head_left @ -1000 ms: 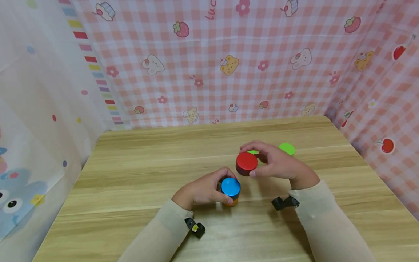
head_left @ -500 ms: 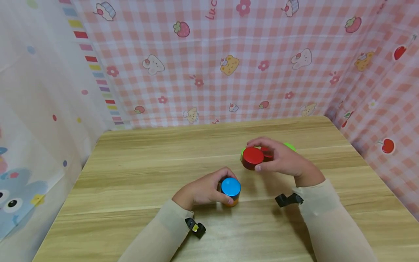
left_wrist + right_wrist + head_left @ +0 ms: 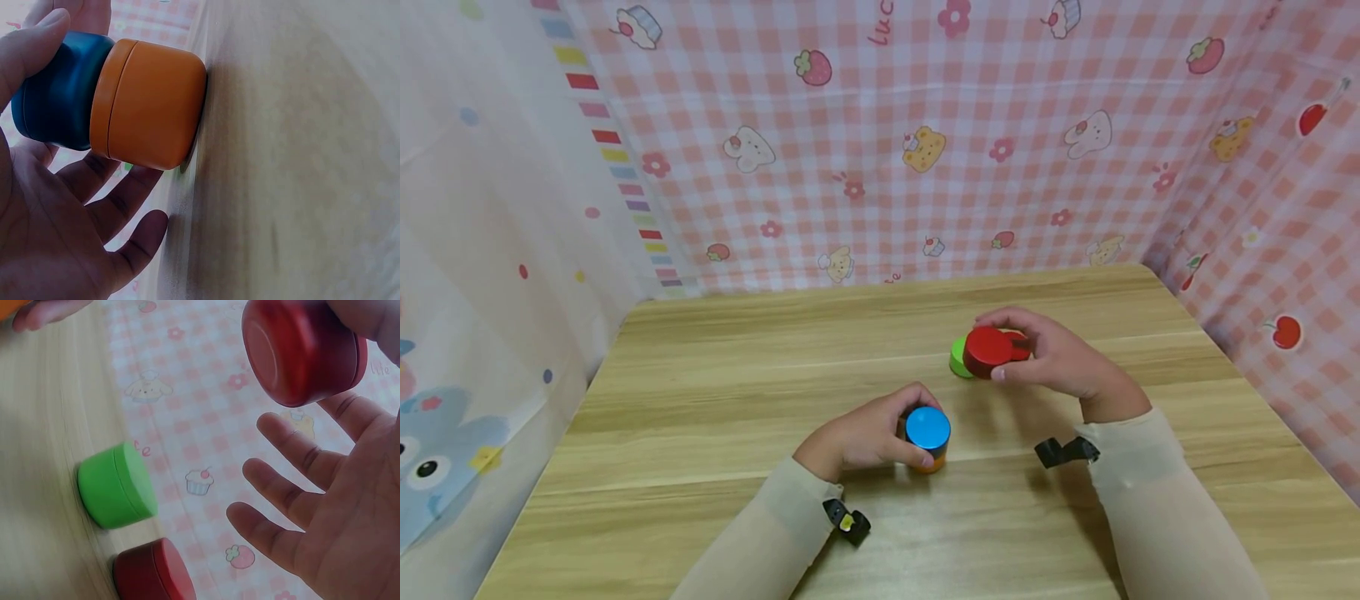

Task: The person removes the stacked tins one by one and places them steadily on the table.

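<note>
My left hand (image 3: 865, 435) grips a small round blue tin (image 3: 928, 427) between thumb and fingers. This tin stands on top of an orange tin (image 3: 153, 103), whose base is at the tabletop. To the right, my right hand (image 3: 1063, 358) holds a red tin (image 3: 988, 350) by its sides, raised above the table. Beneath and beyond it, a lidded green tin (image 3: 115, 487) stands on the table, partly covered by the held tin in the head view. Beside the green one stands a second red tin (image 3: 153, 575), mostly hidden behind my right fingers in the head view.
The wooden table (image 3: 722, 392) ends at a pink checked cloth (image 3: 850, 150) at the back. A white dotted cloth (image 3: 497, 250) hangs on the left, and another checked cloth (image 3: 1285, 250) on the right. Black wrist mounts (image 3: 848, 522) stick out from both sleeves.
My right hand has carried the red tin away to the back right, toward the green tin. A second green tin further right has gone out of sight behind that hand. My left hand stays put.
</note>
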### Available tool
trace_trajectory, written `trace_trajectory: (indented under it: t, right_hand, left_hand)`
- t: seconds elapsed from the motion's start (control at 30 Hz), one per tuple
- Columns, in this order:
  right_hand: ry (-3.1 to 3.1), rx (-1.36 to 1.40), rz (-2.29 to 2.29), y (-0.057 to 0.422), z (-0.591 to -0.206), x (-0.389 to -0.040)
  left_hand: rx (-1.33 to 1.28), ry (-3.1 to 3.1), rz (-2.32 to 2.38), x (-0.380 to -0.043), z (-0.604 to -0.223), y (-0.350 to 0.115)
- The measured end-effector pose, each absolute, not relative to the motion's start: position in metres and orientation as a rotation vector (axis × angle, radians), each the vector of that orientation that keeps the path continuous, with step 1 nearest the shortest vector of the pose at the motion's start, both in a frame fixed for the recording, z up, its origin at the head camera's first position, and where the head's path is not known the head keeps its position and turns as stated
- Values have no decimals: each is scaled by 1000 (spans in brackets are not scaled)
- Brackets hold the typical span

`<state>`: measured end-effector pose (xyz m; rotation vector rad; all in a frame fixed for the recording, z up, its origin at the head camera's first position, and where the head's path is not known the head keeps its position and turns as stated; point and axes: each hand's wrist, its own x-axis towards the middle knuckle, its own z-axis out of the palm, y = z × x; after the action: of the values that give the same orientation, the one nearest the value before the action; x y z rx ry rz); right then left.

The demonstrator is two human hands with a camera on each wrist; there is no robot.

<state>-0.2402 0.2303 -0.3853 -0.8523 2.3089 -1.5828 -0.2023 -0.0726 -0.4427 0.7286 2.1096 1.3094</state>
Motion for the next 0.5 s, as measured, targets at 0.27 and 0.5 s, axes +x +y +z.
trace_trajectory:
  t: [0.27,0.5]
  right_hand:
    - [2399,-799,-1588,239,-389,-245]
    - [2451,-715,-1597,244,-389,-247]
  left_hand:
    - [733,2100,1323,-202,-444,-73]
    - [718,2103,1312,-202,-442,-73]
